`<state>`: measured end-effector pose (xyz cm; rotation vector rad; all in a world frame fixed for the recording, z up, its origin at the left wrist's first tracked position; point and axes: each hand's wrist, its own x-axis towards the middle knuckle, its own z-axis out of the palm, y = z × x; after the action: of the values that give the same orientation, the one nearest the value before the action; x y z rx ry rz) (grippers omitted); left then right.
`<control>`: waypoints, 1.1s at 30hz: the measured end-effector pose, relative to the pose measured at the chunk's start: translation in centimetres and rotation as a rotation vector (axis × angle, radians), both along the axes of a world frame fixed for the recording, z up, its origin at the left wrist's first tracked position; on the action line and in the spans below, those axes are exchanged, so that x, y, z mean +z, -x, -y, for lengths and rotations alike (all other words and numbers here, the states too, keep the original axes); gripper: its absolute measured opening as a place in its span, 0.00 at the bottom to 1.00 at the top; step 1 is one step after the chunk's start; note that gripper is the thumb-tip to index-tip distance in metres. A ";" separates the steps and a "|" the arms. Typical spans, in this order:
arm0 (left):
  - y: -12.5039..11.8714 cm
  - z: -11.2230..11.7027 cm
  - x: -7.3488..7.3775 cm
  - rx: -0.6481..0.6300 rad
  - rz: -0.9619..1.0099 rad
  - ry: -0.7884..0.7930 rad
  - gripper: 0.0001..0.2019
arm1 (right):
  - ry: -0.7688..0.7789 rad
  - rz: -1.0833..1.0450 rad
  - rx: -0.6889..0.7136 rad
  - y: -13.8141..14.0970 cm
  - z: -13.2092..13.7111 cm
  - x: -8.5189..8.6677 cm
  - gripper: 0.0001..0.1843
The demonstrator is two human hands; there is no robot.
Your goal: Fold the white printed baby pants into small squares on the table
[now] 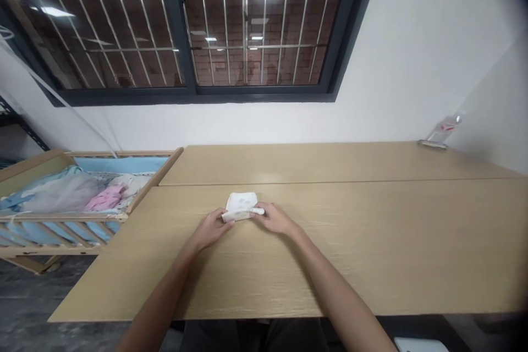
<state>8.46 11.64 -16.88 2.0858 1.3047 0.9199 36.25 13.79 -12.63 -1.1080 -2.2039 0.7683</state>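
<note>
A small white folded cloth [241, 203] lies on the wooden table [371, 242], near its middle. My left hand [212, 228] pinches the cloth's near left edge with closed fingers. My right hand [274, 219] grips the near right edge, where the cloth is rolled up into a thin fold. Both forearms reach in from the bottom of the view.
A wooden crib [82, 198] with blue, white and pink fabric stands against the table's left end. A plastic bottle [443, 131] lies at the far right near the wall. A barred window fills the wall above. A white object [421, 344] sits below the table's front edge.
</note>
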 end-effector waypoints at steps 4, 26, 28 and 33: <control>-0.2 -1.2 -0.2 0.008 0.069 0.040 0.20 | -0.024 -0.162 -0.146 0.7 -1.1 -1.9 0.18; -4.3 -5.5 -0.8 0.515 -0.114 -0.206 0.26 | -0.322 -0.170 -0.685 4.2 -4.2 -4.8 0.34; -4.9 -4.9 -0.5 0.431 -0.092 -0.307 0.29 | -0.487 -0.034 -0.550 4.4 -3.2 -4.2 0.31; -6.9 -4.1 -0.9 0.106 -0.154 -0.395 0.33 | -0.550 0.331 -0.204 5.4 -2.8 -4.0 0.34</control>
<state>15.34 15.69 -17.73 2.4465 1.4128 1.1607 30.88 16.60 -16.67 -1.1963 -2.3074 -0.1243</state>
